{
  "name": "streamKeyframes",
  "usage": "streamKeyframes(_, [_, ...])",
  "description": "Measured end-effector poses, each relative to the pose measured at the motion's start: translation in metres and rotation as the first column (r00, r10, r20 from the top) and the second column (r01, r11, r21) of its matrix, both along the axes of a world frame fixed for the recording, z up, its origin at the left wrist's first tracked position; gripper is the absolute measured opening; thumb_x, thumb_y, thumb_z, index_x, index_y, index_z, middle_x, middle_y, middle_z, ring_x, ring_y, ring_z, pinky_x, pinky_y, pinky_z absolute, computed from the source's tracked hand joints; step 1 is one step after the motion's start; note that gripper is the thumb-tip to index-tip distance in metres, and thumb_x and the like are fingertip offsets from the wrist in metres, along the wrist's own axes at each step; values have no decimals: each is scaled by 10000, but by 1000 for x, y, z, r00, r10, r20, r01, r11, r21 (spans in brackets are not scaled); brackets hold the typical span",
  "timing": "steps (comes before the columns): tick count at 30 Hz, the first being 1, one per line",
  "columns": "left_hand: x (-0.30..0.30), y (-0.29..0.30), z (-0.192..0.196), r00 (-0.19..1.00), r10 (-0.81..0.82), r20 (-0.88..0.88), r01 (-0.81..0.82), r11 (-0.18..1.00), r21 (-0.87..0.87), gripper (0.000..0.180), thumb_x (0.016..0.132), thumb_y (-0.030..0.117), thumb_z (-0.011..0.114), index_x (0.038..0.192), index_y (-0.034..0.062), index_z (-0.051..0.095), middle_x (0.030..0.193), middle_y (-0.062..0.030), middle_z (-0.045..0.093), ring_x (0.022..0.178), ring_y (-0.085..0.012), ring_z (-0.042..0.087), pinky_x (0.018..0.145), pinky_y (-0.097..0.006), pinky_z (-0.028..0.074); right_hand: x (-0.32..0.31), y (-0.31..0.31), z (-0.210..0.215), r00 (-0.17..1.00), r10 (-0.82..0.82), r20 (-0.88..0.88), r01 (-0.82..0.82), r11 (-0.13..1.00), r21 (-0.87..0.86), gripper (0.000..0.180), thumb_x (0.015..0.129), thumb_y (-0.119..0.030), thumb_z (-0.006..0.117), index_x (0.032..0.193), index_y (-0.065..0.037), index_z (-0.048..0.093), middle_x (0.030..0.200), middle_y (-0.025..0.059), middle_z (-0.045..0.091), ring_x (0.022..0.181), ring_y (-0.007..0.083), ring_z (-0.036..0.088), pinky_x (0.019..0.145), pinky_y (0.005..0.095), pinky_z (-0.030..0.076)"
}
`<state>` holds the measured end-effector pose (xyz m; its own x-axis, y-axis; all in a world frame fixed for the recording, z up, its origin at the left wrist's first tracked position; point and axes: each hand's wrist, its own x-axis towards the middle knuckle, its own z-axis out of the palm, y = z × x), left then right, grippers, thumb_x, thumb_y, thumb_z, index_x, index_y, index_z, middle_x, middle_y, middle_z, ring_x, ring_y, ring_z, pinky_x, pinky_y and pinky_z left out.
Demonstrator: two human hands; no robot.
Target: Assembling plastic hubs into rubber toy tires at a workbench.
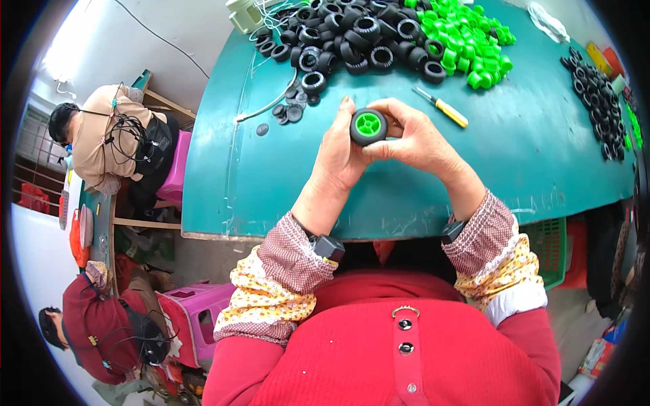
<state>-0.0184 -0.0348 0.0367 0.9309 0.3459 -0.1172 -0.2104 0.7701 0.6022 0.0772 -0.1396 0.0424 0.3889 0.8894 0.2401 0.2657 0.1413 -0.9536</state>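
A small toy wheel [368, 126], a black tyre around a green hub, is gripped between both hands above the teal table [528, 149]. My left hand [337, 157] presses its left side with thumb and fingers. My right hand [416, 139] wraps around it from the right. Beyond the hands lie a heap of black tyres [352, 37] and a heap of green hubs [464, 37].
A yellow-handled screwdriver [443, 108] lies just beyond my right hand. Small black discs [291, 108] are scattered to the left. More black tyres [599, 101] lie at the right edge. Two other people [108, 135] sit at the left beside pink stools [196, 311].
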Motion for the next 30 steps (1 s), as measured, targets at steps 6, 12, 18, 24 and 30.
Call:
streamKeyframes(6, [-6, 37, -13, 991, -10, -132, 42, 971, 236, 319, 863, 276, 522, 974, -23, 540, 842, -80, 616, 708, -131, 607, 574, -241, 505, 21, 14, -13, 991, -45, 128, 53, 997, -54, 542, 661, -139, 678, 1161, -77, 477, 1031, 68, 576, 955, 188, 537, 832, 335, 424])
streamKeyframes(12, [-1, 42, -21, 978, 120, -170, -23, 874, 485, 263, 831, 169, 571, 1003, -29, 568, 818, -61, 619, 689, -110, 593, 598, -215, 479, 23, 18, -26, 997, -8, -73, 2, 997, -81, 517, 745, -175, 649, 1195, -48, 429, 1020, 88, 577, 942, 167, 546, 797, 300, 441])
streamKeyframes(18, [1, 40, -17, 962, 202, -185, -41, 775, 631, 264, 838, 162, 552, 1022, -27, 568, 843, -65, 617, 704, -103, 580, 634, -217, 463, 24, 21, -27, 934, -1, -356, -49, 990, -129, 299, 856, -163, 538, 1092, 19, 508, 969, 57, 579, 819, 101, 545, 713, 234, 456])
streamKeyframes(24, [0, 39, -16, 968, 157, -195, 9, 758, 653, 309, 802, 232, 610, 936, -44, 569, 803, -59, 604, 690, -97, 565, 601, -216, 459, 22, 19, -28, 937, 57, -346, -104, 987, -120, 283, 866, -201, 527, 1051, 13, 530, 887, 39, 575, 753, 84, 531, 672, 220, 459])
streamKeyframes(30, [-4, 45, -19, 959, 44, -280, 156, 743, 651, 297, 768, 227, 641, 928, -15, 578, 764, -40, 590, 640, -85, 550, 584, -198, 440, 26, 17, -33, 960, -34, -277, -9, 988, -152, 320, 865, -283, 524, 1027, -9, 553, 844, 25, 577, 759, 78, 521, 647, 217, 446])
